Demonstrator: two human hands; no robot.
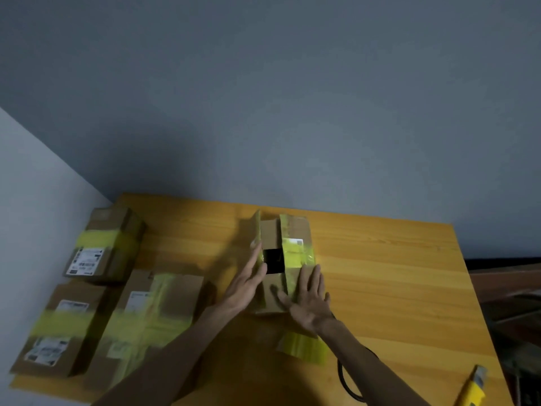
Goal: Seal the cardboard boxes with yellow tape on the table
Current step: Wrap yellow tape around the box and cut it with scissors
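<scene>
Now the open box (270, 232) sits in the middle of the table (380, 288), with yellow tape (295, 254) on its flaps. The left hand (247, 278) and right hand (307, 300) press flat on the flaps, fingers straight, gripping nothing. The blurry top looks only partly closed.

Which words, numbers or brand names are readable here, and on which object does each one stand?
No text can be read.
Far left box label: barcode-like marks, blurred.
Near left box labels: blurred.
Middle taped box label: blurred.
Open box label: blurred.
Yellow tool label: too small, blurred.
</scene>
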